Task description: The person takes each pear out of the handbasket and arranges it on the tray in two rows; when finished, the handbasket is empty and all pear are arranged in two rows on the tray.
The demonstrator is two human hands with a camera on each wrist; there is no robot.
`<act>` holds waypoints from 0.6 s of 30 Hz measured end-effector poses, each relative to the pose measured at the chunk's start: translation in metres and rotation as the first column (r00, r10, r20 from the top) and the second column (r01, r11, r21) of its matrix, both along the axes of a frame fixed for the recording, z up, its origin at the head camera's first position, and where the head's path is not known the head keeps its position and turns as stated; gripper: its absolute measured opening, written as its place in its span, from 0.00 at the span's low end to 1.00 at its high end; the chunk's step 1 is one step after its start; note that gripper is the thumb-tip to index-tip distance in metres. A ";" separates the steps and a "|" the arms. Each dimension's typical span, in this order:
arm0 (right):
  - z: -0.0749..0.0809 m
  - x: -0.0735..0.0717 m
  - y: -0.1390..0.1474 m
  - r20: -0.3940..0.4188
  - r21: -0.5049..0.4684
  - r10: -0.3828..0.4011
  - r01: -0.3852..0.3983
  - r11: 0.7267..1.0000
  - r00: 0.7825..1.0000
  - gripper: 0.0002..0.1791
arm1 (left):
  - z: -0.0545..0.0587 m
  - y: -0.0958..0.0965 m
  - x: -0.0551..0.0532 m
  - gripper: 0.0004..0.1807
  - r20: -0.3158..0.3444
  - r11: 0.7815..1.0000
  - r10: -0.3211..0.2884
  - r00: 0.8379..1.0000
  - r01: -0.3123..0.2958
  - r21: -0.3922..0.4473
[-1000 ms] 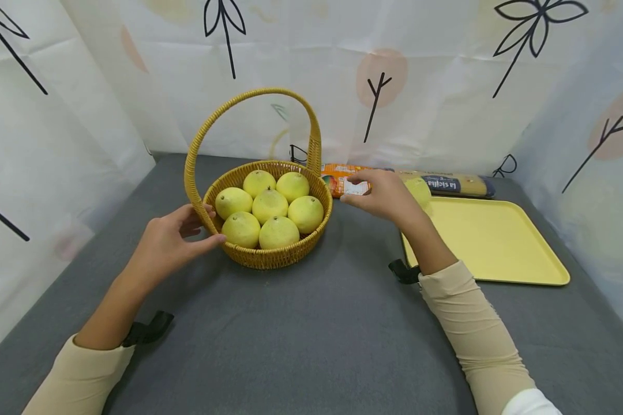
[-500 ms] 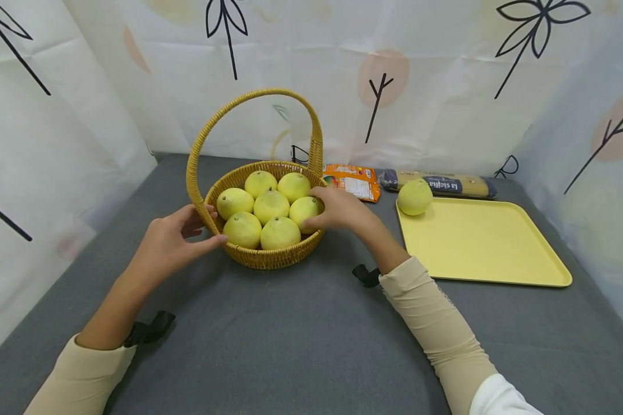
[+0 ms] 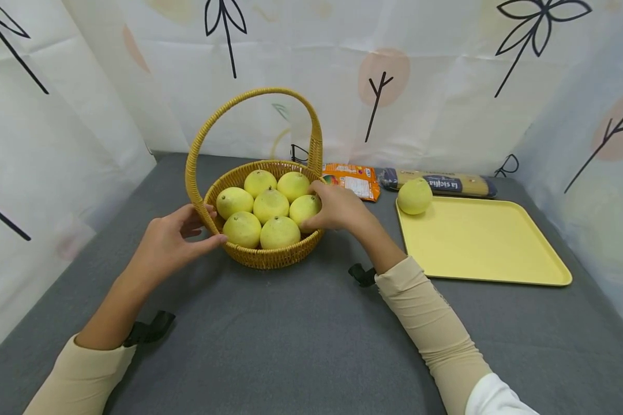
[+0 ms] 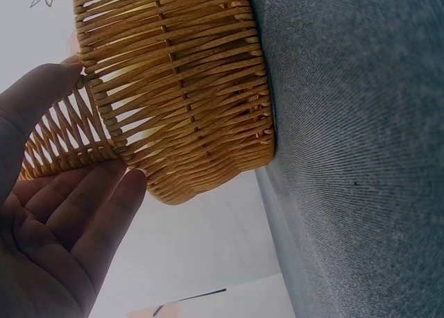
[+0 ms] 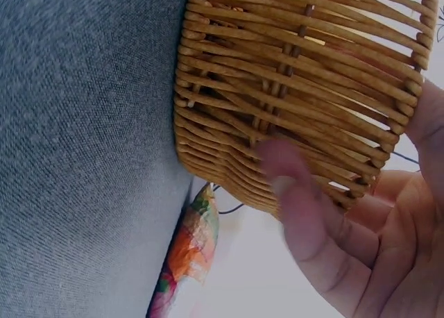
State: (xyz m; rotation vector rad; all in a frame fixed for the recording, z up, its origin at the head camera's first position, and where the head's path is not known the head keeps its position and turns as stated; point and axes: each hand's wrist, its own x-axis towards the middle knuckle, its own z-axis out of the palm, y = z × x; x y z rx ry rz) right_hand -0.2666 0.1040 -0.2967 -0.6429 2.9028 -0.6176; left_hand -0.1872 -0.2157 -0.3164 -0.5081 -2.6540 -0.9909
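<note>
Basket rim, left hand, right hand at opposite sides, tray apart

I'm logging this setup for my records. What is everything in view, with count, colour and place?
Table: 1, grey, underneath
Curtain: count unclear, white with printed plants, behind and at both sides
Basket: 1, golden brown, left of centre
Fruit in basket: 7 showing, yellow-green
Tray: 1, yellow, at right
Fruit on tray: 1, yellow-green, far left corner
Packet: 1, mainly orange, behind basket's right side
Long pack: 1, gold and dark blue, behind tray
Straps: 2, black, at wrists
Sleeves: 2, beige, on forearms
Left grip: 1, bare, holding basket's left rim
Right grip: 1, bare, around rightmost fruit in basket
</note>
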 end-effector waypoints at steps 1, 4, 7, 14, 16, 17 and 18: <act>0.001 0.000 0.000 0.002 -0.005 -0.004 0.004 1.000 1.000 0.38 | 0.000 0.000 0.000 0.27 0.000 1.000 0.001 1.000 -0.001 0.000; 0.002 0.002 0.002 0.025 -0.032 -0.009 0.010 0.999 1.000 0.37 | 0.000 0.000 0.000 0.26 0.000 1.000 -0.002 1.000 0.002 -0.001; 0.005 0.004 0.004 0.071 -0.093 -0.021 0.028 0.995 0.997 0.35 | 0.001 0.001 0.001 0.25 0.007 1.000 -0.007 1.000 0.007 -0.002; 0.017 0.008 0.014 0.023 -0.173 -0.025 0.028 0.985 0.999 0.33 | -0.001 0.000 -0.001 0.24 0.004 1.000 -0.021 1.000 0.021 -0.007; 0.020 0.008 0.017 0.011 -0.191 -0.019 0.021 0.981 1.000 0.34 | -0.002 -0.001 -0.001 0.24 -0.001 1.000 -0.023 1.000 0.023 -0.007; 0.022 0.009 0.019 0.013 -0.207 -0.019 0.021 0.978 1.000 0.34 | -0.002 -0.001 -0.001 0.24 0.000 1.000 -0.023 1.000 0.023 -0.004; 0.024 0.009 0.020 0.016 -0.225 -0.021 0.024 0.974 1.000 0.35 | -0.002 -0.001 -0.001 0.24 -0.002 1.000 -0.023 1.000 0.023 -0.003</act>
